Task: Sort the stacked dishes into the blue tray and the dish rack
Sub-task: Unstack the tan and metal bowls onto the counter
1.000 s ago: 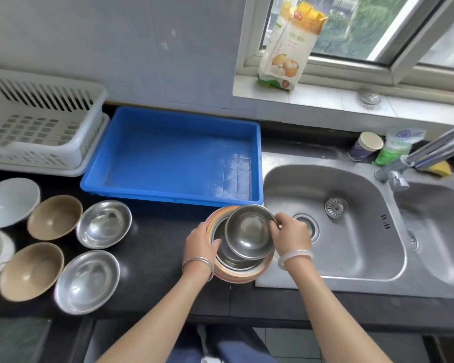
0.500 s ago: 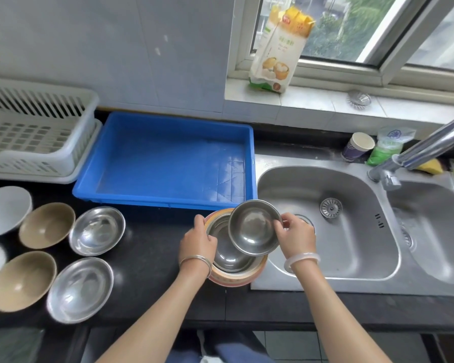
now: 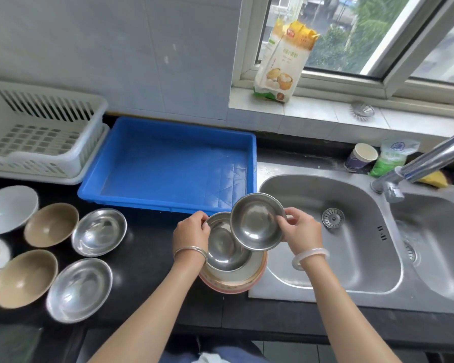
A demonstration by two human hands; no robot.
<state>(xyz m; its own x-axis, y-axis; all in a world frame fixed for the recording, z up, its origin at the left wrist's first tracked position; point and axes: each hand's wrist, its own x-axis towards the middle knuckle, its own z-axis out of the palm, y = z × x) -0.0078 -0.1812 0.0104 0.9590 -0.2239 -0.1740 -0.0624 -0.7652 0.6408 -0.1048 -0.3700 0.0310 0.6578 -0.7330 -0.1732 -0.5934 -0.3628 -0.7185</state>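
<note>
While the small steel bowl [image 3: 257, 221] is held tilted just above the stack [image 3: 236, 282] at the counter's edge beside the sink [image 3: 338, 244], its right rim is pinched between the thumb and curled fingers of the right hand [image 3: 300, 233], and the rim of the larger steel bowl [image 3: 222, 247] beneath it is gripped by the left hand [image 3: 192, 233], by which the stack is steadied. The step in hand is judged to be the separation of the top bowl from the nested pile, and the sorting is judged to be near its start, since no dish is seen in the blue tray [image 3: 168, 205] behind the stack or in the dish rack [image 3: 37, 142] to the tray's left. Loose steel bowls [image 3: 98, 231], tan bowls [image 3: 50, 224] and a white bowl [image 3: 8, 208] are laid singly on the dark counter [image 3: 147, 258], well apart from the stack. For the step to be done well, the small bowl should be raised straight until its base is clear of the bowl below, so that the lower dishes are not dragged, and the left-hand hold should be released only once that clearance is certain. A one-sided pinch on thin, smooth steel is judged liable to slip, so a level carry over the tray's near wall is advised. Whether the surfaces are wet cannot be told
</note>
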